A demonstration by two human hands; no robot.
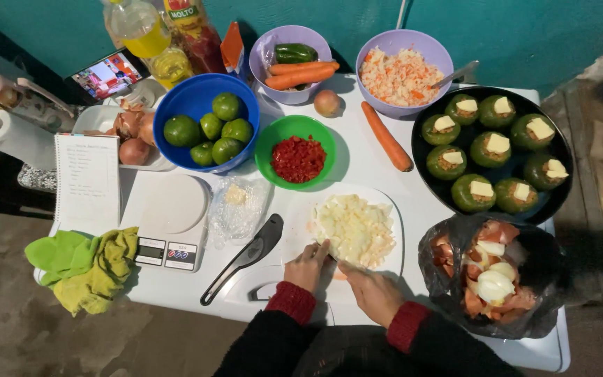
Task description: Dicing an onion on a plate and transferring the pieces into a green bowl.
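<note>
A pile of chopped white onion [354, 230] lies on a white cutting board [393, 209] near the table's front edge. My left hand [308, 266] rests at the near left edge of the pile, its fingers bent down onto the onion. My right hand [373, 293] is just to the right of it, closed around a knife [336, 264]. The knife's thin blade points toward my left fingers, and its handle is hidden in my palm. Both wrists wear red cuffs under dark sleeves.
A black utensil [246, 258] and a kitchen scale [173, 227] lie left of the board. Behind are a green bowl of chopped red pepper [297, 159], a blue bowl of green fruit [207, 126], a loose carrot [386, 137] and a black pan of stuffed peppers [491, 152]. A black bag of onion peels [493, 276] sits at the right.
</note>
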